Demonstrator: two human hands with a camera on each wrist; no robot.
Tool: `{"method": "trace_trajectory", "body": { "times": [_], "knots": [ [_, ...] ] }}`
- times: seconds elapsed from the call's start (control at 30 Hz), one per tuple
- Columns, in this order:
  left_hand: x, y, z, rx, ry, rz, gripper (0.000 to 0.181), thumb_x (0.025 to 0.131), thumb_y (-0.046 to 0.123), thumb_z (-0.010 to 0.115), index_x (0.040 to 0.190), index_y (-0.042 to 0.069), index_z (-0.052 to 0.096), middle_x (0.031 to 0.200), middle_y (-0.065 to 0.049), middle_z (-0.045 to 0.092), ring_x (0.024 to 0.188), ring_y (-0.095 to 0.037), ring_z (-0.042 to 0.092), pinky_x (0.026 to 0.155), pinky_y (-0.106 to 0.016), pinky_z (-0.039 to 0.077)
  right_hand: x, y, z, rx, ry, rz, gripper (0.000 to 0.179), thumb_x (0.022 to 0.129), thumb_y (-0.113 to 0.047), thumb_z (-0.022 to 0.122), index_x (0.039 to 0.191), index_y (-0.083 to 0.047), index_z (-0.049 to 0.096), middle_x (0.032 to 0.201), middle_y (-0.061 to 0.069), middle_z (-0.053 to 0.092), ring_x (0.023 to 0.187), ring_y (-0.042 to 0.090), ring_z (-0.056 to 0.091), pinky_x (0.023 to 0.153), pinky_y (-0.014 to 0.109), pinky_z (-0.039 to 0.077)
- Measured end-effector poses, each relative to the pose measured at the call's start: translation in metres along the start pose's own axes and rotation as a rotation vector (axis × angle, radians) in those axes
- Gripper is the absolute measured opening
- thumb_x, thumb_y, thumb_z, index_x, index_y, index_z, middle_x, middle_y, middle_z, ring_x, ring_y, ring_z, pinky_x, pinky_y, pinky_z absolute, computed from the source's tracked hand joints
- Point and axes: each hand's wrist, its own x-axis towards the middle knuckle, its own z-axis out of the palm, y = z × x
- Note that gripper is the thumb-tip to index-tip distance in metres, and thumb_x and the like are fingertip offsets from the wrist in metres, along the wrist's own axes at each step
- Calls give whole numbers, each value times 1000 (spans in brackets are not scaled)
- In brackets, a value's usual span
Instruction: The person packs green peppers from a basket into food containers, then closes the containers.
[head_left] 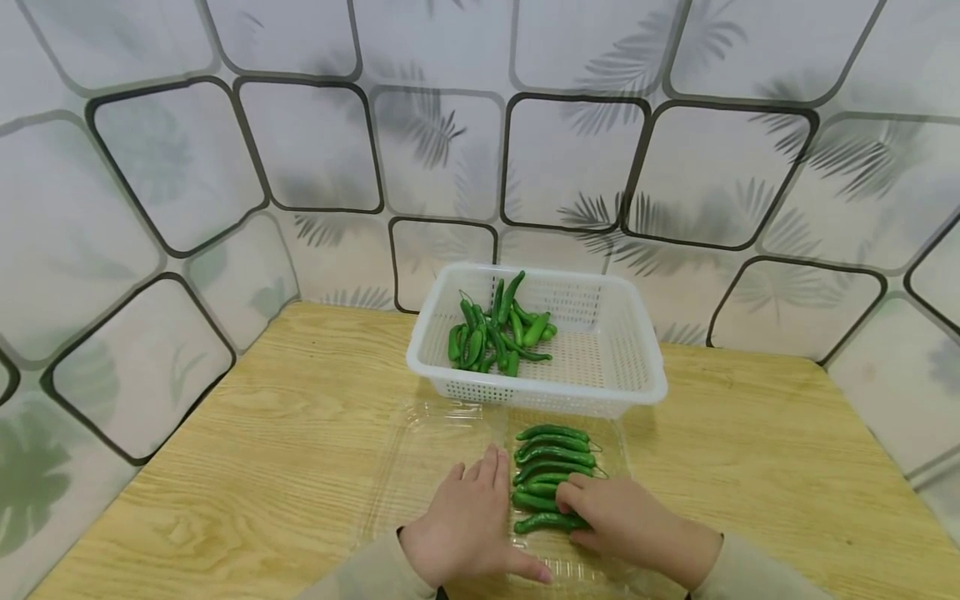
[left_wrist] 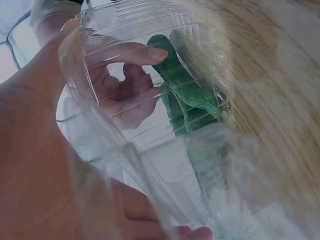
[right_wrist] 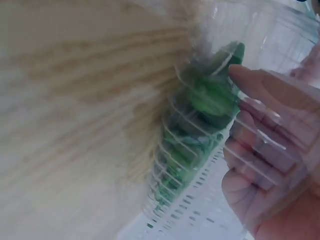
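A clear plastic clamshell box [head_left: 390,492] lies opened out on the table. Its right half holds a column of long green chili peppers, laid side by side. My right hand [head_left: 626,521] reaches over this half and pinches the nearest green chili pepper [head_left: 542,523] by its right end between thumb and fingers. In the left wrist view, the thumb of that hand lies against a pepper [left_wrist: 180,75], seen through the clear wall. My left hand [head_left: 468,521] rests with straight fingers along the middle fold, its thumb spread toward the box's front edge.
Behind the box stands a white perforated plastic basket [head_left: 637,333] with a heap of loose green chili peppers [head_left: 476,342] in its left part. The wooden table [head_left: 247,433] ends at a patterned cloth wall [head_left: 442,158] on the back and sides.
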Motion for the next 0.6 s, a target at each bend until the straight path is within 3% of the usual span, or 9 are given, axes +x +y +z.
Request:
{"method": "trace_trajectory", "body": {
  "times": [0.13,0.37,0.6],
  "knots": [
    [0,0,-1,0,-4,-1,125,60,88,48,143,-4,30,146,-21,30,130,-28,38,99,-48,36,2,3,-7,23,15,-26,28,75,-28,77,80,-20,51,73,-15,42,55,-2,36,46,19,35],
    [1,0,0,2,9,-7,126,60,88,49,143,-5,30,145,-22,32,129,-28,39,99,-47,36,17,23,-40,206,170,-31,14,85,-17,69,82,-18,55,70,-15,44,58,-1,39,49,18,37],
    [1,0,1,-1,1,-8,126,59,89,48,143,-4,30,146,-21,31,130,-28,37,100,-47,35,50,52,-65,185,240,106,5,90,-19,63,88,-14,62,69,-12,50,57,2,43,52,24,39]
  ]
}}
